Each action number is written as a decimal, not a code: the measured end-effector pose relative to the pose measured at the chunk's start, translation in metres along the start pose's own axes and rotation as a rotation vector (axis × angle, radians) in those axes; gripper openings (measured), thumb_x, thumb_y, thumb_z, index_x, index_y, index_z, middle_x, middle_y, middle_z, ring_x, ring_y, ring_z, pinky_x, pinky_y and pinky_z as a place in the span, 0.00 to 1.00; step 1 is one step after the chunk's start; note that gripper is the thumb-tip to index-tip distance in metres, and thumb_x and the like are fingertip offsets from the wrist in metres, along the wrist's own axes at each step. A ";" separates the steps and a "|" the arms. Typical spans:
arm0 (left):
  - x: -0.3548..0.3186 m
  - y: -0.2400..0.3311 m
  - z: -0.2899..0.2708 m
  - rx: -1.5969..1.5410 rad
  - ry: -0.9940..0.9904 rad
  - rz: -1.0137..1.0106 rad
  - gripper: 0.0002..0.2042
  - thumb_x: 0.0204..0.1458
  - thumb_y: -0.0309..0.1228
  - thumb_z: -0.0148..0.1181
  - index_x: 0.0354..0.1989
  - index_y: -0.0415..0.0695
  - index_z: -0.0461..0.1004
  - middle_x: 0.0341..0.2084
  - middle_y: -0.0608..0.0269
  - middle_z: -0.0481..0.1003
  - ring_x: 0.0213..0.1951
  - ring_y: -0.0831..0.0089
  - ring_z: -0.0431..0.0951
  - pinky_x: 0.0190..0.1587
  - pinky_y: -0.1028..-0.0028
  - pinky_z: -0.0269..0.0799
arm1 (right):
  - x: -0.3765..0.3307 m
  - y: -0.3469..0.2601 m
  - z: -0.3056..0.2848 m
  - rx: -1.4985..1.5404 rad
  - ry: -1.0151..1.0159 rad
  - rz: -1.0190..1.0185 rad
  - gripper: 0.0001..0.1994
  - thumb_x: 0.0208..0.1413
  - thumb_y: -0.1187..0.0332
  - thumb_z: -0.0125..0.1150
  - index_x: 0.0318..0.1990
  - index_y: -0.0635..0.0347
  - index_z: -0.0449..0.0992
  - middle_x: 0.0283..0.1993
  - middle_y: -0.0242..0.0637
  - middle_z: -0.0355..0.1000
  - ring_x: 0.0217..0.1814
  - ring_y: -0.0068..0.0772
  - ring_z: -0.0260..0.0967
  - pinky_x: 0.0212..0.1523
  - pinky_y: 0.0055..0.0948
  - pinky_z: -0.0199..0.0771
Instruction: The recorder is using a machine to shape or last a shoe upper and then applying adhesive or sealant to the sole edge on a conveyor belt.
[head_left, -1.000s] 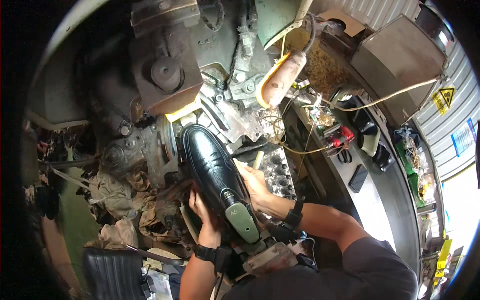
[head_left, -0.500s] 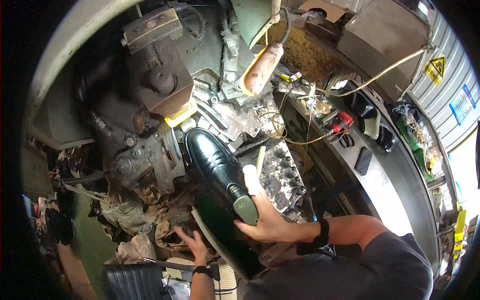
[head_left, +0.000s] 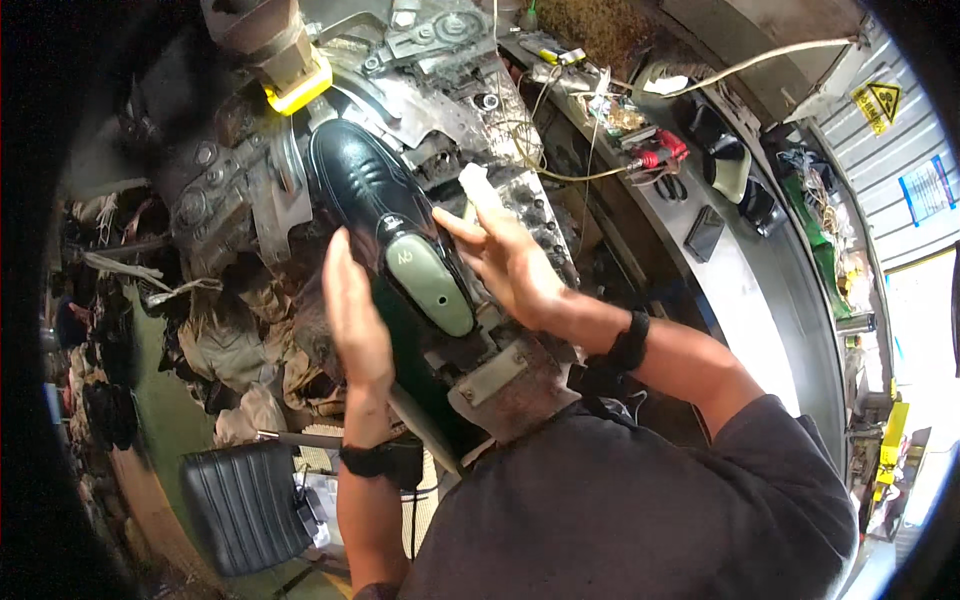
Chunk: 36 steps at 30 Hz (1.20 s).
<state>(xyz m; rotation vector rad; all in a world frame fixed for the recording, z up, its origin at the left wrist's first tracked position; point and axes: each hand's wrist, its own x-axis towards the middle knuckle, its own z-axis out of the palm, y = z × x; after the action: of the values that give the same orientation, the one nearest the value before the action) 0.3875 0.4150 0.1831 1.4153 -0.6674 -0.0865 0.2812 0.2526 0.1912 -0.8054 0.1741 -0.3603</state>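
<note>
Head view: black shoe (head_left: 362, 185) lies between unclenched left grip (head_left: 356, 315) and right grip (head_left: 518, 262).

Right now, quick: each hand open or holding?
Left hand: open, fingers extended beside the black shoe; contact unclear.
Right hand: open, fingers spread at the shoe's right side; contact unclear.

At the lower left of the frame, you see a black ribbed chair (head_left: 235, 505); above it lies a heap of rumpled tan cloth (head_left: 235, 345). Along the right, note your grey desk (head_left: 745, 320), bearing a red tool (head_left: 662, 148) and, below it, a flat black device (head_left: 704, 233). Upper right: a yellow warning sign (head_left: 876, 106) and a blue-edged notice (head_left: 928, 192) on the corrugated wall (head_left: 878, 165).
</note>
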 end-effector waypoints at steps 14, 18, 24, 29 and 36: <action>-0.019 0.027 0.079 0.286 0.063 0.008 0.46 0.42 0.18 0.67 0.70 0.40 0.45 0.65 0.49 0.53 0.62 0.61 0.58 0.67 0.64 0.53 | -0.145 -0.074 -0.094 -0.541 0.506 -0.105 0.17 0.60 0.77 0.55 0.56 0.73 0.67 0.40 0.47 0.78 0.36 0.32 0.77 0.39 0.30 0.79; -0.023 0.039 0.069 0.191 0.138 -0.105 0.45 0.43 0.15 0.65 0.71 0.41 0.47 0.63 0.48 0.54 0.60 0.61 0.60 0.65 0.61 0.56 | -0.193 -0.081 -0.143 -0.517 0.679 -0.100 0.27 0.60 0.79 0.52 0.68 0.66 0.59 0.40 0.42 0.77 0.39 0.26 0.75 0.40 0.27 0.78; -0.019 0.013 0.056 0.281 0.152 -0.027 0.41 0.49 0.18 0.63 0.71 0.46 0.49 0.59 0.50 0.62 0.51 0.62 0.68 0.57 0.62 0.66 | -0.261 -0.120 -0.257 -0.469 1.024 -0.132 0.28 0.59 0.80 0.50 0.68 0.68 0.57 0.41 0.44 0.77 0.37 0.26 0.75 0.37 0.25 0.79; -0.039 0.030 0.095 1.380 0.174 0.325 0.50 0.53 0.52 0.63 0.72 0.36 0.37 0.71 0.40 0.43 0.67 0.39 0.53 0.65 0.50 0.56 | -0.301 -0.167 -0.401 -0.308 1.199 -0.247 0.26 0.60 0.78 0.52 0.66 0.70 0.57 0.41 0.46 0.77 0.33 0.30 0.77 0.37 0.27 0.81; -0.083 -0.015 0.278 0.696 -0.632 0.345 0.10 0.54 0.19 0.58 0.44 0.37 0.78 0.39 0.50 0.80 0.44 0.65 0.78 0.49 0.68 0.72 | -0.267 -0.256 -0.588 -0.042 1.357 -0.355 0.42 0.58 0.76 0.57 0.74 0.48 0.38 0.46 0.48 0.76 0.40 0.41 0.78 0.42 0.37 0.81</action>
<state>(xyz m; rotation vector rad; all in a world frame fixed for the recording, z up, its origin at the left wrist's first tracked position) 0.1927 0.2043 0.1394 1.9257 -1.5652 -0.0251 -0.1981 -0.2046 -0.0193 -0.5095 1.3132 -1.2086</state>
